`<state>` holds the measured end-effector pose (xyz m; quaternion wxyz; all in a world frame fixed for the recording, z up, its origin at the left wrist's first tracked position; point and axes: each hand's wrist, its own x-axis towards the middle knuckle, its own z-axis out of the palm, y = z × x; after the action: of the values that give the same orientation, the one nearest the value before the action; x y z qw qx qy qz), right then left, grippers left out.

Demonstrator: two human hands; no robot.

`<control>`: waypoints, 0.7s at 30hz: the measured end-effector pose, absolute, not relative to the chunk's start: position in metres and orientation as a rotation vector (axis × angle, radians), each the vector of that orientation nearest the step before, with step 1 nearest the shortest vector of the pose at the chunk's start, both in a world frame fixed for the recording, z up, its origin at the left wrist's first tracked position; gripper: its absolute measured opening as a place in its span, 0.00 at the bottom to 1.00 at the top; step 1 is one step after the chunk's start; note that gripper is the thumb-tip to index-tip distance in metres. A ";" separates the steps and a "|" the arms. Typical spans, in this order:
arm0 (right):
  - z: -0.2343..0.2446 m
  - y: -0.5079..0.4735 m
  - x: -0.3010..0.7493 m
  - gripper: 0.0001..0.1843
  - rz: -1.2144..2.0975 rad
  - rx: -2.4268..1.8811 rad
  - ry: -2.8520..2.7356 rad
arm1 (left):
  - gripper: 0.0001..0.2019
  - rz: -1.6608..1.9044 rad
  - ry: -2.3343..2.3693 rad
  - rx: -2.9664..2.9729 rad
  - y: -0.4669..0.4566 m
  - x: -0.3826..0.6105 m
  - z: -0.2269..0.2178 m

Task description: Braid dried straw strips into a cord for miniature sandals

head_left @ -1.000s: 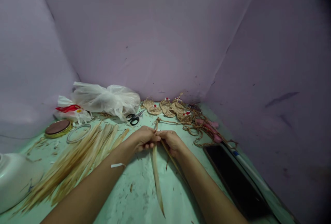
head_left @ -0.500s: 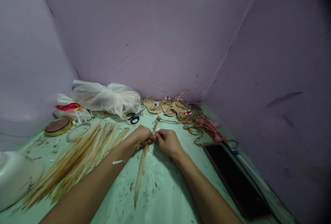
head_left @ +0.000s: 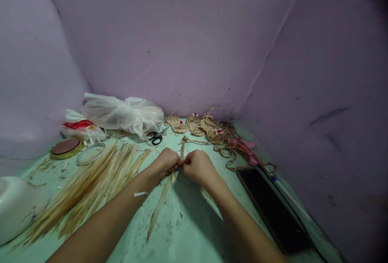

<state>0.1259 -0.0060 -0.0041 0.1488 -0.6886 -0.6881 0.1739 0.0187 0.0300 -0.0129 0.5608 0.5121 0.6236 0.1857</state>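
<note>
Probably very light: one thin cord [head_left: 183, 149] of twisted plant fibre, likely pliable along its made length and stiffer where the fibre is flat. Surface presumably dry and a little rough, so slipping seems a small risk; loosening of the twist, or splitting of a strip, seems the greater one. Best hold: a fingertip pinch at the lower end, where twisted length gives way to loose fibre, with tension kept even.

Location: above the middle of the green table [head_left: 127, 234], between the hands, nearer end at the fingertips; it rises away, bends sharply, then runs right towards a heap of brown rope [head_left: 232, 153].

Appearance: tan to brown, narrow, twisted. A pale strip [head_left: 159, 211], flat and tapering to a point, hangs below the left hand.

Hands: left hand [head_left: 168, 160], fingers curled in, pinching the cord's lower end. Right hand [head_left: 198, 166], fingers folded, thumb and forefinger pressed at the same spot; exact strand gripped, hidden.

Nearby: bundle of straw [head_left: 87, 186], left; scissors [head_left: 157, 137], beyond the left hand.
</note>
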 end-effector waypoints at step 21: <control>0.011 0.012 0.170 0.06 0.865 -1.781 -1.420 | 0.04 0.432 1.144 1.304 0.040 0.004 -0.025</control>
<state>0.1697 0.0119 0.0114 0.3452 -0.6861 -0.5471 0.3330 0.0045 0.0398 -0.0249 0.6266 0.5685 0.4988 0.1883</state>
